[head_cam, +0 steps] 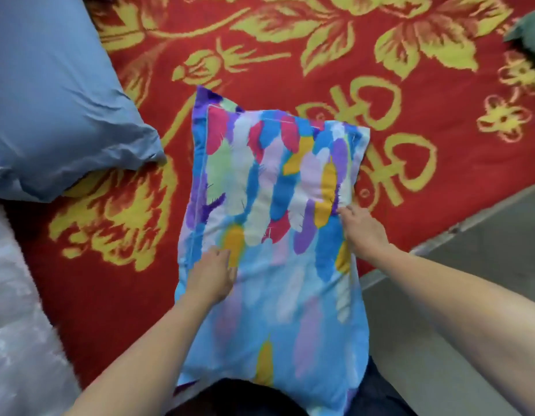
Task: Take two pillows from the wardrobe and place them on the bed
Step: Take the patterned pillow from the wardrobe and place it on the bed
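Feather-print pillow (275, 205) at frame centre — far end lying on red floral bedspread (395, 94), near end reaching toward lower edge of frame. Left hand (213, 276) on pillow's left side, fingers curled into fabric. Right hand (363, 231) pinching pillow's right edge. Blue pillow (50, 100) lies upper left on bedspread, apart from feather-print one. White quilted bedding (17, 310) at lower left — blurred.

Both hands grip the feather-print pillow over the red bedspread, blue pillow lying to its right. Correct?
Not quite: in the head view the blue pillow lies left of the feather-print pillow. Left hand and right hand do grip it over the red bedspread.
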Motion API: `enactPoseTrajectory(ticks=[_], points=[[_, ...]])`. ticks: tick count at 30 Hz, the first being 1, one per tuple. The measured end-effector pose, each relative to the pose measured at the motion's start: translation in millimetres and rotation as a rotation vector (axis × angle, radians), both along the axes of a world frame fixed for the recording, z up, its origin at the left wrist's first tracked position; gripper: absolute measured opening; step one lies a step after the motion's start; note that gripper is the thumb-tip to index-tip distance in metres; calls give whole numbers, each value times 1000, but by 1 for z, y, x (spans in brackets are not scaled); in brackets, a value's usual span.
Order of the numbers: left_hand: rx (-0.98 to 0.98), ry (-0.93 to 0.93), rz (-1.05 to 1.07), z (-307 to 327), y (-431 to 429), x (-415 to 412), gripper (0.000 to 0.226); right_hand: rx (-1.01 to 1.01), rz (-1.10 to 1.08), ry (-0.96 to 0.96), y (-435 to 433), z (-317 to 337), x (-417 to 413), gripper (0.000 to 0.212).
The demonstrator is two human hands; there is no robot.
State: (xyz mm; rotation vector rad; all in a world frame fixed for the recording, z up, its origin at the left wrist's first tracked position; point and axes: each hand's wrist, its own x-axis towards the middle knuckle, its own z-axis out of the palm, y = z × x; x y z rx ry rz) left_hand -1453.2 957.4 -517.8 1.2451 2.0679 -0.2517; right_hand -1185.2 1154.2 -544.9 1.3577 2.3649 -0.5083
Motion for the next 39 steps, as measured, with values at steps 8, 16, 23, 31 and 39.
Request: enactPoseTrajectory(ticks=[8, 16, 23, 31, 39], points=[[1, -99, 310, -88, 0, -47, 79, -150, -658, 179, -63, -88, -18, 91], [219, -48, 519, -86, -8, -23, 84, 11, -805, 214, -70, -73, -40, 107], [288, 182, 468, -19, -27, -3, 64, 115, -574, 261, -83, -14, -80, 84], [397, 329, 712, 43, -102, -84, 61, 142, -245, 390, -106, 56, -208, 80], [364, 438, 857, 35, -177, -174, 61, 11, -14, 423, -155, 36, -320, 76]])
